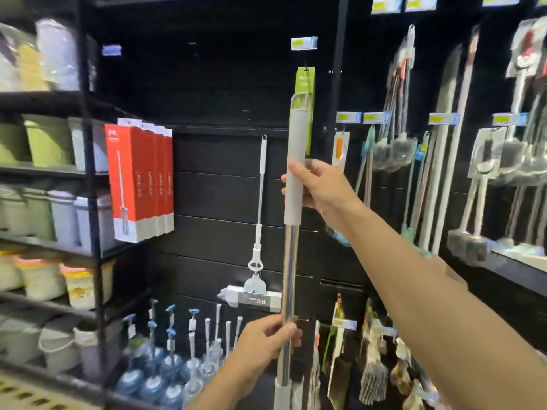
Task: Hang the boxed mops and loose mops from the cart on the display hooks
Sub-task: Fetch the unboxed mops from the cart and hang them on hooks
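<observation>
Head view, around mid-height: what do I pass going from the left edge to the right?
shelved bins → red mop boxes → mop hanging on the wall → held mop → bagged brushes on hooks

left of the right hand (pixel 322 184) and its steel-handled mop (pixel 290 276) hangs a white-handled flat mop (pixel 254 284), then red cardboard mop boxes (pixel 136 182).
</observation>
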`<state>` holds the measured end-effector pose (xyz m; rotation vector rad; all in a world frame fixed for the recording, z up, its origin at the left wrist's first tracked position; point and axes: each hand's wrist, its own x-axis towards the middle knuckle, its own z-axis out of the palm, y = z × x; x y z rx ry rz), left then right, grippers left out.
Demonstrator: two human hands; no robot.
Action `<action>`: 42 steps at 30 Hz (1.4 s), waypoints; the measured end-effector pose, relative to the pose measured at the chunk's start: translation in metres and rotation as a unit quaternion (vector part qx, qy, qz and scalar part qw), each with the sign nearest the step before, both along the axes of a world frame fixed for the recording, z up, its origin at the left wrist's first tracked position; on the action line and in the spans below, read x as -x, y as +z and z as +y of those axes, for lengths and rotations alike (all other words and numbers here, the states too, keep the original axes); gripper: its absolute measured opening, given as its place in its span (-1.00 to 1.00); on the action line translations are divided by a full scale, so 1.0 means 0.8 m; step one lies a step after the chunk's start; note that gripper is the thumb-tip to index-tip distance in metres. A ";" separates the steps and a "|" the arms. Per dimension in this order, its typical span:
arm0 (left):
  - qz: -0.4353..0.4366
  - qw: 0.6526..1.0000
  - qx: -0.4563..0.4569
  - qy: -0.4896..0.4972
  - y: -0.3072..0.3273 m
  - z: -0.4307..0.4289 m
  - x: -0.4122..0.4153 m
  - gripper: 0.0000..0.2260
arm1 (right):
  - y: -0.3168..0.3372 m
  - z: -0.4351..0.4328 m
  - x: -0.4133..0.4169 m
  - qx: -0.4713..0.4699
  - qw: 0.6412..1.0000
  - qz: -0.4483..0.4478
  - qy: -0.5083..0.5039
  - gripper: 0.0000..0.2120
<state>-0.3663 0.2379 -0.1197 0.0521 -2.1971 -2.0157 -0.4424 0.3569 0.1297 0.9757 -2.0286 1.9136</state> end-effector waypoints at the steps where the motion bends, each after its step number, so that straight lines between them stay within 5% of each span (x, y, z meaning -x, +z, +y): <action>1: 0.002 1.000 0.006 0.010 0.002 -0.008 0.016 -0.89 | 0.001 -0.010 0.018 0.002 1.000 0.000 0.007 -0.81; 21: 0.020 0.993 0.038 0.108 0.022 -0.196 0.335 -0.87 | 0.017 -0.214 0.347 0.018 0.996 0.009 0.091 -0.75; 34: 0.033 0.999 0.006 0.018 0.050 -0.372 0.532 -0.90 | 0.039 -0.378 0.523 0.018 0.999 0.032 0.003 -0.64; 42: 0.060 0.998 0.001 -0.002 0.079 -0.437 0.629 -0.93 | 0.064 -0.427 0.610 0.031 0.998 0.040 -0.045 -0.77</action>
